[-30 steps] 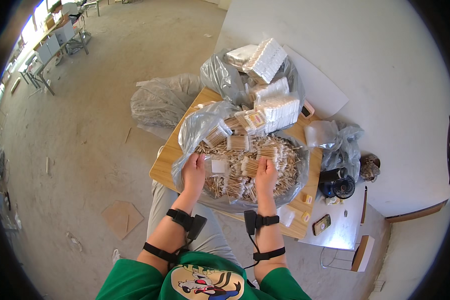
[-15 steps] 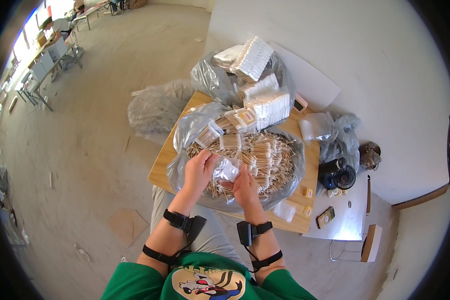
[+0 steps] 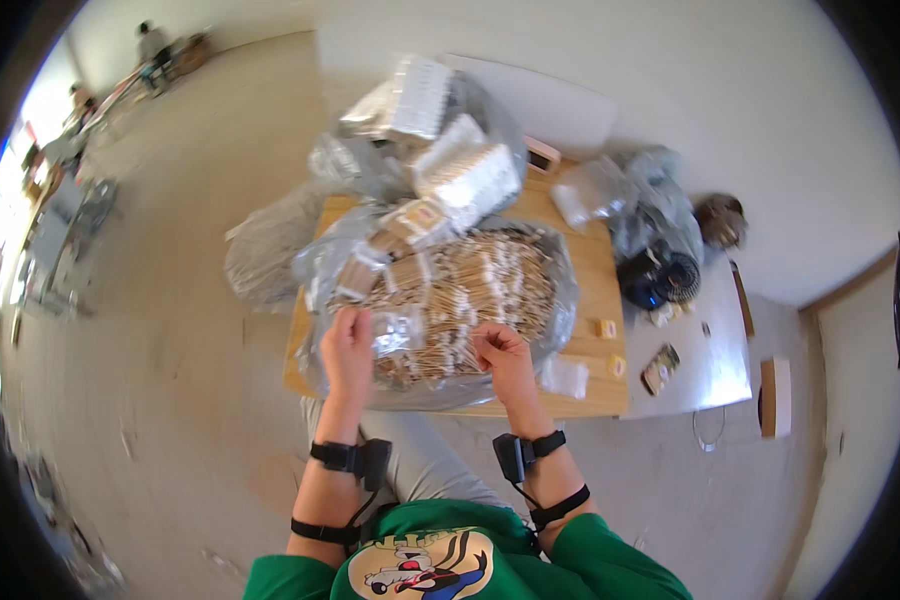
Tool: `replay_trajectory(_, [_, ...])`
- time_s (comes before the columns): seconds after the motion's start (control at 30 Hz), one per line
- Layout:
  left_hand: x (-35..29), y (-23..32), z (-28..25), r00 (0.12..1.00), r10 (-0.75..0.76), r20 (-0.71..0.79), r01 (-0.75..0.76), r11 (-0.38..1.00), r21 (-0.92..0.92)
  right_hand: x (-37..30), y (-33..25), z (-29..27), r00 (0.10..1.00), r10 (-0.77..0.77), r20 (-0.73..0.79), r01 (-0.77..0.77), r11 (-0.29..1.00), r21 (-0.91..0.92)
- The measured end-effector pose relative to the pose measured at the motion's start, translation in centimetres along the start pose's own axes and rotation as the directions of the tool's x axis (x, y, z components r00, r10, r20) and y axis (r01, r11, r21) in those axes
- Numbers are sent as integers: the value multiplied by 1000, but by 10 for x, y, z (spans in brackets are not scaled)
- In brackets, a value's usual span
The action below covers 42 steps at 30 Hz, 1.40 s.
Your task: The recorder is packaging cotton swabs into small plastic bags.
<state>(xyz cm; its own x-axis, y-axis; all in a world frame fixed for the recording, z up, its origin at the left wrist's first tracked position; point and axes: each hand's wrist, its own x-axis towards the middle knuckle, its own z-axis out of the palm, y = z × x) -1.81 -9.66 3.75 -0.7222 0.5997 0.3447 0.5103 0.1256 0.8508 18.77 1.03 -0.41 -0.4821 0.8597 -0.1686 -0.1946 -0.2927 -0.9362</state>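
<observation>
Two hands appeared in the head view, both above a heap of cotton swabs [image 3: 490, 285] in an open grey plastic bag [image 3: 562, 300]. The bag rested on a wooden surface [image 3: 595, 275].

The left hand [image 3: 347, 352] was positioned at the near left part of the heap. Its fingers were pinching the left edge of a clear plastic bag [image 3: 398, 333], which lay over the swabs between the hands. The right hand [image 3: 506, 357] was positioned at the near right part of the heap, apart from the clear plastic bag. Its fingers were curled toward the thumb; blur prevented telling whether they were pressed together or gripped a swab.

White packs [image 3: 475, 188] were stacked beyond the heap. Small clear sleeves [image 3: 566, 378] and a yellow box [image 3: 605, 328] lay to the right on the wooden surface. A phone [image 3: 660, 369] lay on an adjoining white surface [image 3: 705, 368], near a black fan [image 3: 680, 277].
</observation>
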Motion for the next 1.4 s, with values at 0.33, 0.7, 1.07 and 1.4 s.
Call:
replay_trajectory(0.33, [-14, 5, 33, 956, -168, 239, 236, 928, -290, -38, 5, -214, 742, -138, -656, 265, 959, 97])
replay_trajectory(0.7, [-20, 5, 52, 941, -143, 306, 210, 957, -198, -17, 37, -292, 423, -196, -885, -285, 898, -335])
replay_trajectory(1.07, [-31, 18, 77, 891, -189, 412, 343, 875, -342, -19, 41, -277, 427, -644, -635, -361, 523, -772])
replay_trajectory(1.4, [-75, 48, 119, 736, -97, 670, 325, 919, -224, -67, 0, -88, 990, -62, -128, 61, 998, -5])
